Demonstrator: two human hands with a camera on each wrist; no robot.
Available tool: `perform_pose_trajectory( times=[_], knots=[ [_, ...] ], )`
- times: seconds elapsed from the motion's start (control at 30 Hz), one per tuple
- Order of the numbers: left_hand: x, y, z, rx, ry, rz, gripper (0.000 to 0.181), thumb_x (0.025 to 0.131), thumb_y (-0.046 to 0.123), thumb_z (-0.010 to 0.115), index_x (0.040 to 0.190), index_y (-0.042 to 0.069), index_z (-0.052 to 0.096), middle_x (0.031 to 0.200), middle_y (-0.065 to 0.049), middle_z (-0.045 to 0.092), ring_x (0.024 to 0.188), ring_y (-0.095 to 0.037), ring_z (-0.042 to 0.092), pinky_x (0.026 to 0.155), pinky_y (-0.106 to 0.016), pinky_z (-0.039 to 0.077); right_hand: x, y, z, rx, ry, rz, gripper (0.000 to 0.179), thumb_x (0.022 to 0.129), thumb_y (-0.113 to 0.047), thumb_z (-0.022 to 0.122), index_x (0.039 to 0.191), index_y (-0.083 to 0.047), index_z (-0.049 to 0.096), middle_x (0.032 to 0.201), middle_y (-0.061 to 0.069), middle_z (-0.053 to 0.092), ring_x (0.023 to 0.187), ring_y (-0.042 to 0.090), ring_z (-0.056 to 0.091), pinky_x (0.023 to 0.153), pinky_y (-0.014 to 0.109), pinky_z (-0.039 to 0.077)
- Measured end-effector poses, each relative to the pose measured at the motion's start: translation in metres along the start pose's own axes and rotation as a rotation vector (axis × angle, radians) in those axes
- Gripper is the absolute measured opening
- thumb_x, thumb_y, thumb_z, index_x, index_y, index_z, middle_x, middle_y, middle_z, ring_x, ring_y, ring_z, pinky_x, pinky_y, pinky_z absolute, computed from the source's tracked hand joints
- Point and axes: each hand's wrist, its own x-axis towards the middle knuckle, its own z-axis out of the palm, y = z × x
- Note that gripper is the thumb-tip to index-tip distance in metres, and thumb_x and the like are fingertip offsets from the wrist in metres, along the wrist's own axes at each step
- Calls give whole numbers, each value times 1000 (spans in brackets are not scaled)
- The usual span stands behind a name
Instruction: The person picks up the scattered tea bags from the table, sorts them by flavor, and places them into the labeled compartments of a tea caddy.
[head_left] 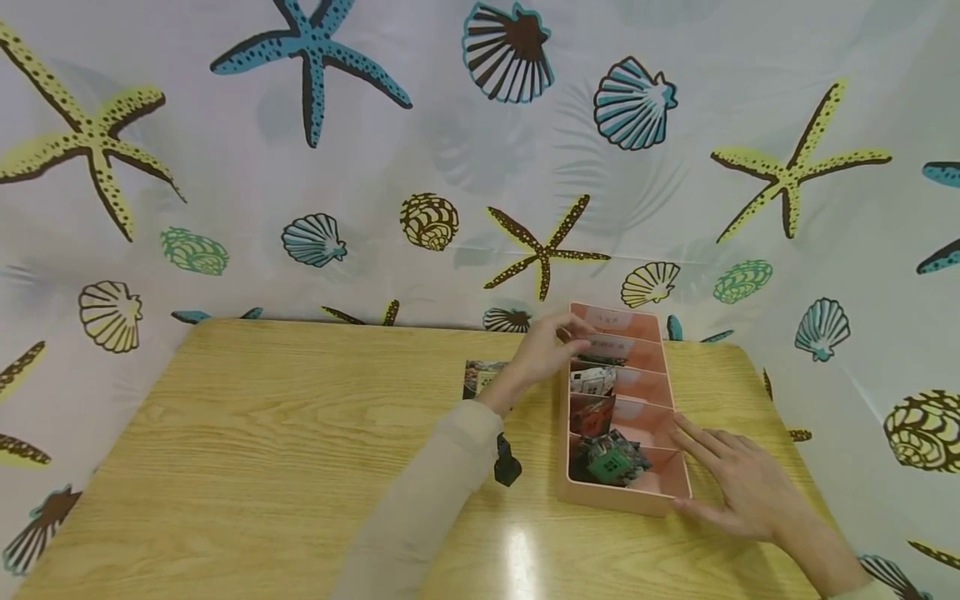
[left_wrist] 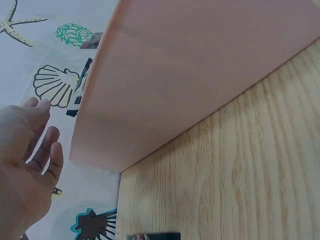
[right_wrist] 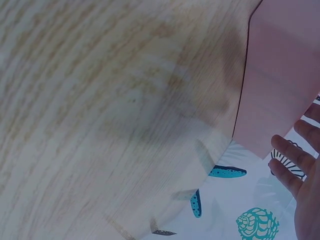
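Observation:
A long pink box (head_left: 618, 500) with several compartments stands on the table, small packets inside it. My left hand (head_left: 549, 346) hovers over its far left rim, fingers loosely bent. In the left wrist view that hand (left_wrist: 27, 160) holds nothing, beside the pink wall. My right hand (head_left: 742, 483) lies along the box's near right edge, fingers straight and touching the rim. Green packets (head_left: 611, 458) are heaped in the nearest compartment. Beyond them come a red packet (head_left: 595, 414), a white packet (head_left: 592, 381) and dark packets (head_left: 602, 360), partly hidden.
A picture-covered flat packet or card (head_left: 476, 375) lies on the wooden table (head_left: 300, 433), partly behind my left wrist. A small black object (head_left: 507, 463) shows beside the left sleeve. Pale labels (head_left: 609, 317) mark the compartments. A shell-patterned cloth (head_left: 360, 183) hangs behind the table.

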Motion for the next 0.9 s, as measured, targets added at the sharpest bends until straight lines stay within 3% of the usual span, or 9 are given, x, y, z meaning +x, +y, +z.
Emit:
perform_pose_trajectory(
  times=[0.2, 0.53, 0.73, 0.9],
  knots=[
    [-6, -1, -14, 57, 4, -19, 23, 104, 19, 68, 124, 9, 74, 118, -10, 73, 97, -22, 66, 72, -27, 53, 0, 0, 0, 4, 4, -1, 90, 85, -71, 72, 150, -11, 59, 159, 7, 56, 117, 31, 70, 94, 54, 58],
    [-20, -13, -49, 143, -50, -72, 30, 103, 24, 71, 130, 12, 71, 120, -9, 71, 101, -22, 64, 83, -33, 55, -1, 0, 1, -9, 5, 0, 89, 84, -70, 73, 150, -11, 59, 158, 8, 57, 118, 30, 70, 94, 53, 58],
    [-30, -25, -70, 154, -110, -104, 36, 101, 23, 74, 133, 9, 67, 128, -16, 67, 105, -25, 65, 94, -40, 56, -1, -1, 0, -8, -10, 10, 89, 83, -68, 75, 151, -12, 59, 159, 7, 56, 119, 29, 69, 96, 52, 57],
    [-40, -31, -87, 172, -124, -161, 42, 98, 26, 78, 135, 10, 66, 129, -20, 66, 107, -30, 65, 91, -41, 57, -1, -1, 0, 9, -4, -1, 90, 85, -69, 73, 151, -10, 58, 159, 8, 56, 118, 31, 70, 94, 53, 57]
  ],
)
